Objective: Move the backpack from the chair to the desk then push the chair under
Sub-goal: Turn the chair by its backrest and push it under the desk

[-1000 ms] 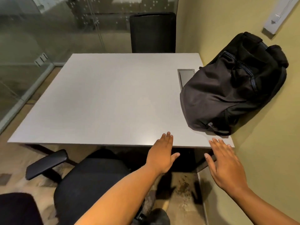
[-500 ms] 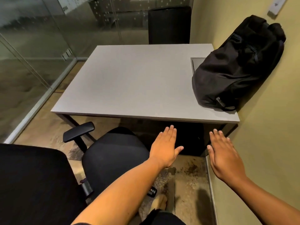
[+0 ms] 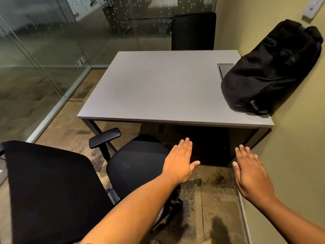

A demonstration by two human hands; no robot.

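On the table's (image 3: 158, 88) right rear corner I see the backpack (image 3: 270, 71): black soft fabric, slouched and rounded, leaning against the olive wall (image 3: 299, 138), with a small tag and a loop at its lower edge. It partly covers a dark rectangular inset panel (image 3: 226, 69) in the tabletop. Table is a flat matte grey slab, square-cornered, on dark straight legs. Chair (image 3: 137, 162) sits left of centre, not under the table; rounded black fabric seat, padded flat armrest (image 3: 105, 137), broad black mesh-looking backrest at lower left. Second black chair (image 3: 193, 30) at the far side of the table. Frosted-dot glass wall (image 3: 44, 59) on the left, mottled brown carpet (image 3: 211, 199) below. My left hand (image 3: 179, 161) is flat, fingers together, empty, over the seat's right edge; can't tell if it touches. Right hand (image 3: 251, 171) is also spread flat and empty, near the wall.
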